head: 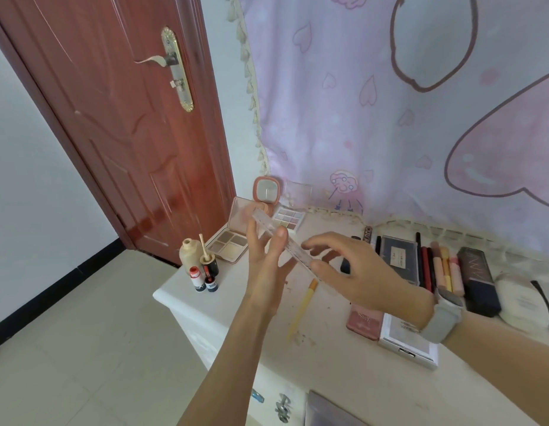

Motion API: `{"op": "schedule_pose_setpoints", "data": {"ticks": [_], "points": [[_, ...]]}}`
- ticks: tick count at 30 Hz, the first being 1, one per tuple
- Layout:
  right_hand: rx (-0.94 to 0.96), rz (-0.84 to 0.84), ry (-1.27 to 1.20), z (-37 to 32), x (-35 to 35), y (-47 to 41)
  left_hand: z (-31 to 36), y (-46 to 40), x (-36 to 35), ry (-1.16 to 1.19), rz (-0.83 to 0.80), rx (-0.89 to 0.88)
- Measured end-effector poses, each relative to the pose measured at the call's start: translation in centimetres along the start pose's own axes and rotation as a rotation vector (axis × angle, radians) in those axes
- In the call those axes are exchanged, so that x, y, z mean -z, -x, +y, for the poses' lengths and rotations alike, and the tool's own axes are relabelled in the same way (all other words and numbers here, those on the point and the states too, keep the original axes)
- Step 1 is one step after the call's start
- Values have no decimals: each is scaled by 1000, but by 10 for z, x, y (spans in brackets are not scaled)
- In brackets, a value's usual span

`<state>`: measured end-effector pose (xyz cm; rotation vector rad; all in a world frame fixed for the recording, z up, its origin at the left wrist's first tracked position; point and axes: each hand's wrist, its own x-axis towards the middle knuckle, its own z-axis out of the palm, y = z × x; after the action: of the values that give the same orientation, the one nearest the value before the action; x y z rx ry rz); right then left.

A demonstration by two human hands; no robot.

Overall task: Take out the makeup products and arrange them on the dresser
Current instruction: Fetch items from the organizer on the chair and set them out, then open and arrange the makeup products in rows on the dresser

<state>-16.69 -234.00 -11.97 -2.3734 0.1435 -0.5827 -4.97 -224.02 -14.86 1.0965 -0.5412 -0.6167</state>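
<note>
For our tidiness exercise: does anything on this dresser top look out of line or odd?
Yes. The yellow pencil lies slanted, alone mid-dresser, unlike the neat row of pink and yellow sticks. Brownish specks soil the white dresser top near its tip.

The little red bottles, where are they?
In the head view, the two little red bottles stand at the dresser's left front corner, just in front of the beige foundation bottle, left of both hands.

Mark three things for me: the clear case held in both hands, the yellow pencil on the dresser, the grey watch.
clear case (290, 245): head view, middle of its long edge.
yellow pencil (302, 309): head view, mid-shaft.
grey watch (442, 318): head view, strap on right wrist.
</note>
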Motion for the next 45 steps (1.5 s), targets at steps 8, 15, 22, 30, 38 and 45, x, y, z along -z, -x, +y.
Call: {"op": "schedule_pose_setpoints", "data": {"ticks": [8,15,22,30,38,45], "points": [[-154,-123,-268,-10,7,-21,16,2,0,-255,6,-99],[-146,-116,-258,-14,4,-28,22,1,2,-273,29,-39],[-270,-140,-326,-9,-5,-31,20,4,15,-264,-22,58],[-671,10,-479,18,-13,-38,16,-4,47,26,23,369],[-832,136,-424,47,-3,-26,3,-20,51,-367,217,476],[-898,222,-335,58,13,-14,-14,-15,40,-885,107,396]]}}
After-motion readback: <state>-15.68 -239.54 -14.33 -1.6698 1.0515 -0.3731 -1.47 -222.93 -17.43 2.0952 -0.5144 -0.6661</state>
